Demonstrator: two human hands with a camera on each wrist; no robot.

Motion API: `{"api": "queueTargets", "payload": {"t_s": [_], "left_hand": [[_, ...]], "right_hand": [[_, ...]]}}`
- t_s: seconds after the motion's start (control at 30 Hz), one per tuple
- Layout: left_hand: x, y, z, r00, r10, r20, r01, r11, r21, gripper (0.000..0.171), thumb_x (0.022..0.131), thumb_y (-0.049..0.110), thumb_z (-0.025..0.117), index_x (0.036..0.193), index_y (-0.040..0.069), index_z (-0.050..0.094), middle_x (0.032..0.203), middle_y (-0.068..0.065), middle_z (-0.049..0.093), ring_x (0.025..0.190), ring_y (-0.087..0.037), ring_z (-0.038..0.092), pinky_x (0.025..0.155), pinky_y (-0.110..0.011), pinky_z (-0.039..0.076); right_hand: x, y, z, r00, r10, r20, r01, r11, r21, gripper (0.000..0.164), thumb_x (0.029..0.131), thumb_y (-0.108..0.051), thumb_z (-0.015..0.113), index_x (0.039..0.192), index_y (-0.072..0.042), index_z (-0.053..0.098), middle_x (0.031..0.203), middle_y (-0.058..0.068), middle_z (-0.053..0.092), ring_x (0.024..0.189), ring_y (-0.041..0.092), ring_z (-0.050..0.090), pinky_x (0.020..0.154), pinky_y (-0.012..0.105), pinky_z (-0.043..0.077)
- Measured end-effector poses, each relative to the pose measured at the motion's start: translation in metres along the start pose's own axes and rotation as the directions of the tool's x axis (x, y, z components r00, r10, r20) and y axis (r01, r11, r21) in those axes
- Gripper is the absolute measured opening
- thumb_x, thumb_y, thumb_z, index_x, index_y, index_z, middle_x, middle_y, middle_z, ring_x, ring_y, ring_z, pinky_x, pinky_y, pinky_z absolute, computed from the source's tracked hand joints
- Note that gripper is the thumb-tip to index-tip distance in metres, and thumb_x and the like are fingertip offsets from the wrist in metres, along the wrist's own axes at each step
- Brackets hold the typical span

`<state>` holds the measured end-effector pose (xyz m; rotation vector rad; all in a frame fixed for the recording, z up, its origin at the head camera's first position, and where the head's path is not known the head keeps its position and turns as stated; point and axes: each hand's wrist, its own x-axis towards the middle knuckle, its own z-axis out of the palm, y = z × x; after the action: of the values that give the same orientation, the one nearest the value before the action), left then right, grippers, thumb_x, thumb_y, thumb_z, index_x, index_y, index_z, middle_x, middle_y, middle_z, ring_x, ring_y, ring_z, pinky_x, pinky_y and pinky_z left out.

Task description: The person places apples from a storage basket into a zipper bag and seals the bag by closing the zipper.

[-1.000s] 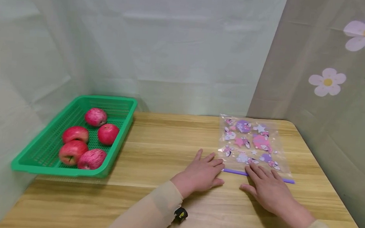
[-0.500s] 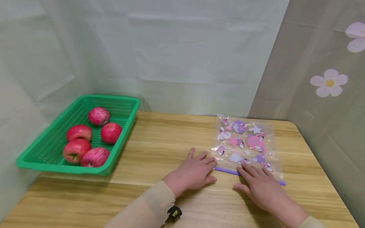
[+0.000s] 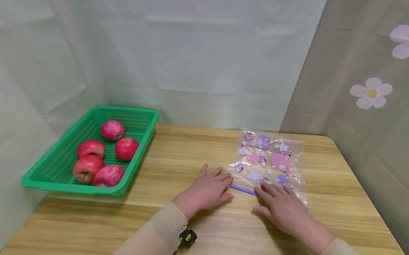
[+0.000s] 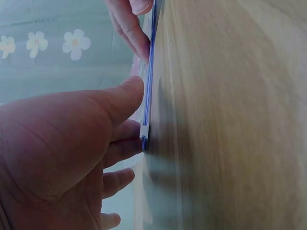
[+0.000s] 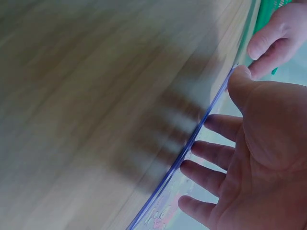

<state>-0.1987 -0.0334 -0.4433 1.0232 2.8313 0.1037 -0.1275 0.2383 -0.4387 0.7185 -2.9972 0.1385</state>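
A clear zip bag (image 3: 279, 161) with pink and purple prints lies flat at the table's right side, its purple zip strip (image 3: 243, 190) facing me. My left hand (image 3: 206, 192), fingers spread and nearly straight, touches the bag's near left corner. In the left wrist view, a white slider (image 4: 144, 131) sits on the strip by those fingertips. My right hand (image 3: 285, 210) lies palm down across the strip, fingers extended over the bag's near edge and hiding part of it. Neither hand grips anything.
At the left stands a green mesh basket (image 3: 73, 188) with several red apples (image 3: 126, 148) in it. The wooden table (image 3: 188, 146) meets a pale hanging sheet (image 3: 210, 56) behind, and a flowered sheet (image 3: 397, 150) hangs along the right.
Both hands have moved left along the table, and the bag has slid left with them, turning slightly. The basket and apples shift a little rightward in view as the head camera turns.
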Motion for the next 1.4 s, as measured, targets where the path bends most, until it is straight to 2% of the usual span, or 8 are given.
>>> {"api": "queueTargets", "payload": {"t_s": [0.37, 0.57, 0.8, 1.07, 1.2, 1.4], "left_hand": [[-0.007, -0.017, 0.000, 1.000, -0.016, -0.006, 0.016, 1.000, -0.004, 0.068, 0.113, 0.058, 0.055, 0.169, 0.020, 0.048, 0.174, 0.002, 0.043, 0.165, -0.032, 0.029, 0.130, -0.072, 0.012], [-0.014, -0.028, -0.003, 1.000, -0.027, -0.010, 0.027, 0.999, -0.047, 0.065, 0.112, 0.051, 0.062, 0.167, 0.018, 0.051, 0.172, 0.001, 0.047, 0.164, -0.034, 0.032, 0.129, -0.073, 0.013], [-0.015, -0.038, -0.008, 0.998, -0.059, -0.008, 0.058, 0.995, -0.075, 0.062, 0.112, 0.047, 0.063, 0.165, 0.016, 0.054, 0.170, -0.001, 0.049, 0.163, -0.035, 0.034, 0.129, -0.073, 0.012], [-0.016, -0.044, -0.007, 0.997, -0.079, -0.003, 0.078, 0.994, -0.073, 0.061, 0.111, 0.045, 0.065, 0.164, 0.016, 0.055, 0.169, -0.001, 0.050, 0.163, -0.035, 0.034, 0.129, -0.073, 0.011], [-0.017, -0.045, -0.007, 0.997, -0.083, -0.001, 0.083, 0.993, -0.086, 0.060, 0.111, 0.044, 0.066, 0.164, 0.015, 0.055, 0.169, -0.002, 0.051, 0.163, -0.035, 0.034, 0.130, -0.073, 0.011], [-0.019, -0.048, -0.005, 0.995, -0.095, 0.000, 0.095, 0.991, -0.099, 0.059, 0.112, 0.043, 0.066, 0.162, 0.015, 0.057, 0.169, -0.002, 0.051, 0.163, -0.035, 0.033, 0.130, -0.073, 0.009]], "right_hand": [[0.012, -0.008, 0.002, 0.999, -0.045, -0.015, 0.045, 0.999, 0.007, 0.063, 0.110, -0.052, 0.063, 0.157, -0.010, 0.062, 0.163, 0.020, 0.054, 0.147, 0.047, 0.053, 0.119, 0.070, 0.039], [0.021, -0.016, 0.002, 0.999, -0.052, 0.000, 0.052, 0.999, 0.012, 0.063, 0.110, -0.051, 0.064, 0.158, -0.010, 0.061, 0.165, 0.020, 0.053, 0.149, 0.046, 0.051, 0.120, 0.071, 0.038], [0.034, -0.025, 0.004, 0.999, -0.034, 0.030, 0.033, 0.999, 0.034, 0.063, 0.110, -0.051, 0.064, 0.158, -0.012, 0.061, 0.165, 0.020, 0.052, 0.149, 0.049, 0.050, 0.119, 0.073, 0.038], [0.041, -0.030, 0.007, 0.999, -0.048, 0.019, 0.047, 0.999, 0.025, 0.060, 0.108, -0.049, 0.070, 0.156, -0.014, 0.064, 0.159, 0.019, 0.057, 0.142, 0.047, 0.055, 0.112, 0.073, 0.046], [0.042, -0.029, 0.008, 0.998, -0.066, -0.011, 0.066, 0.998, 0.015, 0.055, 0.105, -0.043, 0.076, 0.152, -0.015, 0.067, 0.151, 0.018, 0.061, 0.134, 0.042, 0.061, 0.105, 0.069, 0.053], [0.046, -0.024, 0.011, 0.989, -0.108, -0.103, 0.109, 0.994, 0.010, 0.043, 0.099, -0.032, 0.086, 0.138, -0.014, 0.076, 0.131, 0.011, 0.070, 0.111, 0.030, 0.067, 0.091, 0.051, 0.061]]}}
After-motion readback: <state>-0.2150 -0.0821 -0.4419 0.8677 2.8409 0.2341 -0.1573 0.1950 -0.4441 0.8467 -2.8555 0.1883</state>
